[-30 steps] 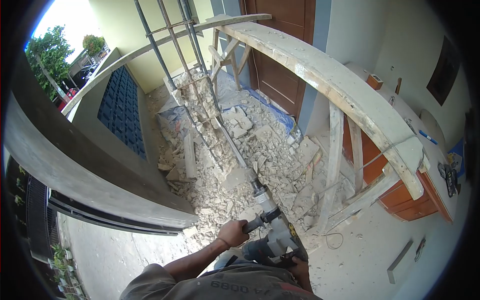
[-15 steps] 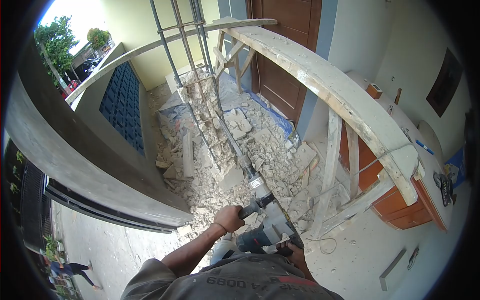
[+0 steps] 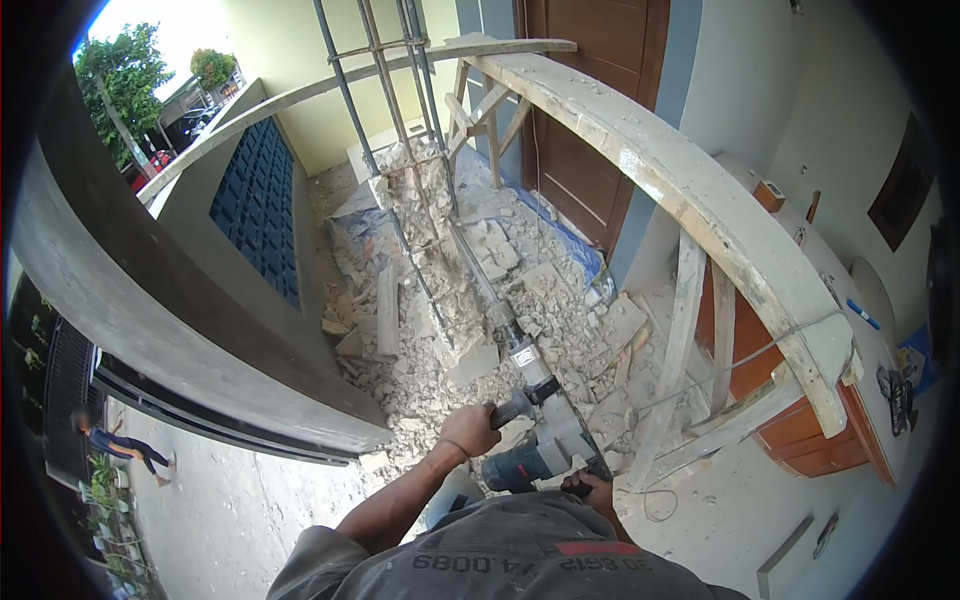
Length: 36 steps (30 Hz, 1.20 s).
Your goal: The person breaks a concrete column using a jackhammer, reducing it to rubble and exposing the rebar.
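Observation:
My left hand (image 3: 470,430) is wrapped round the side handle of a demolition hammer (image 3: 545,440). My right hand (image 3: 592,488) grips the rear handle, partly hidden by the tool body and my shirt. The long chisel (image 3: 474,262) points forward and lies against the broken concrete column (image 3: 435,215). Steel rebars (image 3: 385,85) with tie rings rise bare from the column. Concrete rubble (image 3: 540,300) surrounds its base.
A dusty plank on a wooden trestle (image 3: 640,165) stands to the right, before a brown door (image 3: 590,100). On the left is a curved grey wall (image 3: 180,310). A blue tarp (image 3: 560,235) lies under rubble. A person (image 3: 130,445) walks at far left.
The view has shifted slightly, so the scene sits farther right. Both hands keep their hold on the hammer. The person at far left has moved up in the picture.

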Available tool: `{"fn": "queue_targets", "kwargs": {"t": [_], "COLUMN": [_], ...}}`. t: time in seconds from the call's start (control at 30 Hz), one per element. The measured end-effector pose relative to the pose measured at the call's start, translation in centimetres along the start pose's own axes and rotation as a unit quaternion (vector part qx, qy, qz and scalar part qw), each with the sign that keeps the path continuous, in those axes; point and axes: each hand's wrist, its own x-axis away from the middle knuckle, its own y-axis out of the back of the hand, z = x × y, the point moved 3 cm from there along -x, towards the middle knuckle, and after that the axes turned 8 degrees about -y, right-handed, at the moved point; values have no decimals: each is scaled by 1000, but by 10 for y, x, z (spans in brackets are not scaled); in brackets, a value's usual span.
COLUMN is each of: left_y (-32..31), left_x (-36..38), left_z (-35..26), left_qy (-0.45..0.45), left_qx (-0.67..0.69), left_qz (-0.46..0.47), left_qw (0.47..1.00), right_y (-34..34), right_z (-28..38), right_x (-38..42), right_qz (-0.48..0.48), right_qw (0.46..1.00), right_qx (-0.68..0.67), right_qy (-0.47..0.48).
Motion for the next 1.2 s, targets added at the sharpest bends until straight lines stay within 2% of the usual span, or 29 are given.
{"fn": "queue_targets", "kwargs": {"t": [0.03, 0.17, 0.33, 0.47, 0.5, 0.6, 0.7, 0.8, 0.87, 0.93, 0.97, 1.0, 1.07, 1.13, 1.2], "left_y": [5, 7, 12, 28, 34, 49, 62, 83, 70, 64, 57, 52, 41, 24, 4], "left_x": [0, -4, -16, -28, -35, -54, -68, -67, -77, -78, -77, -74, -58, -33, -5], "left_z": [-3, -4, -1, 10, 17, 37, 55, 45, 59, 65, 65, 65, 59, 42, 16], "left_qy": [15, -3, 0, -5, -6, -9, 13, 34, 30, 26, 17, 16, 4, 29, 31], "left_qx": [-2, 6, 0, -19, -34, -40, -34, -54, -66, -69, -66, -59, -29, -32, -28], "left_qz": [8, -21, -28, -45, -40, -43, -20, 24, 46, 68, 73, 79, 75, 69, 90], "left_qw": [1000, 1000, 1000, 999, 999, 998, 999, 998, 996, 995, 995, 995, 997, 997, 995], "right_y": [-19, -7, -22, -31, -37, -55, -62, -68, -69, -67, -63, -60, -50, -11, 13], "right_z": [5, 14, 24, 27, 28, 24, 14, 5, -2, -13, -16, -18, -25, -42, -46], "right_x": [7, -8, -11, -45, -50, -74, -99, -105, -95, -81, -75, -67, -45, -33, -6], "right_qz": [-8, 0, -6, 38, 58, 56, 82, 80, 57, 52, 34, 18, 3, -34, -36], "right_qw": [999, 999, 999, 999, 997, 998, 995, 994, 998, 998, 992, 960, 960, 968, 952], "right_qx": [26, 14, 31, 6, 15, -6, -29, -47, -8, -40, 100, 241, 248, 238, 288], "right_qy": [17, 36, 29, 4, -45, -22, -39, -51, 5, -12, 67, 139, 132, 77, 96]}}
